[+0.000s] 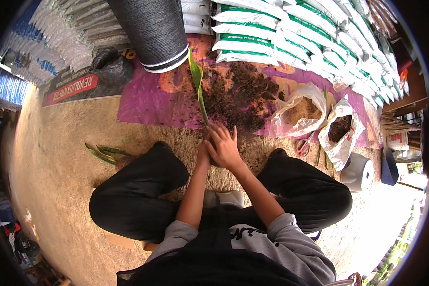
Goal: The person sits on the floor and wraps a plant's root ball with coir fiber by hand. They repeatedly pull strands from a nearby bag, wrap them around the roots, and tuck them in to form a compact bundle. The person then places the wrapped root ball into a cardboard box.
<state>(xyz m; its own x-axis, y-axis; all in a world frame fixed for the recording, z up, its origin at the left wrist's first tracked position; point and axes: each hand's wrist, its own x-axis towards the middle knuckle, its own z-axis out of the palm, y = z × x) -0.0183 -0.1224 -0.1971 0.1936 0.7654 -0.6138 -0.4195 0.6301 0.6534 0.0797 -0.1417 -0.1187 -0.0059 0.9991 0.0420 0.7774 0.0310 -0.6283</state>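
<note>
A tall snake plant leaf (199, 88), green with yellow edges, stands nearly upright in front of me. My two hands meet closely at its lower end. My left hand (203, 151) is closed there, its fingers mostly hidden behind the other hand. My right hand (225, 147) wraps over the same spot, some fingers a little apart. The hands cover the leaf's base, and what lies beneath them shows only as a dark patch. Just beyond is a heap of dark soil and roots (245, 90) spread on a purple printed sheet (143, 107).
Two open bags, one of tan material (302, 112) and one of dark soil (338, 131), stand right, near scissors (302, 147) and a grey-white pot (357, 172). Cut leaves (105, 152) lie left. A black woven roll (152, 33) and stacked green-white sacks (248, 35) stand beyond.
</note>
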